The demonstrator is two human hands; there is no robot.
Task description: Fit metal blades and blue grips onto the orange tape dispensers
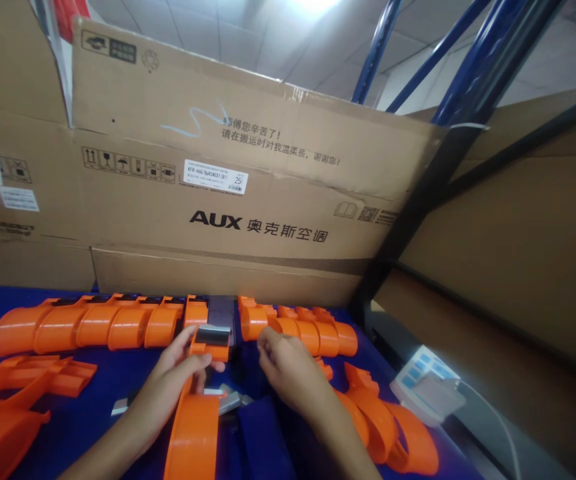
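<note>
My left hand (pixel 181 367) is wrapped round the upper end of an orange plastic part (pixel 194 433), whose wide curved body hangs down toward the bottom edge. A dark rectangular piece (pixel 213 335) with a silvery edge sits on its top end. To the right, my right hand (pixel 281 357) is closed, fingertips bent together beside the right-hand row of orange parts (pixel 318 337); what it holds, if anything, is hidden. Another row of orange parts (pixel 93 325), several with black pieces on top, runs along the back left. Between the rows stands a dark grey object (pixel 221 313).
Large cardboard panels (pixel 268 200) rise behind the blue surface (pixel 83 427). More orange parts lie at the left (pixel 3 433) and right (pixel 383 427). Small metallic pieces (pixel 231 400) lie between my arms. A white device (pixel 428 385) with a cable and a blue metal post (pixel 418 173) stand right.
</note>
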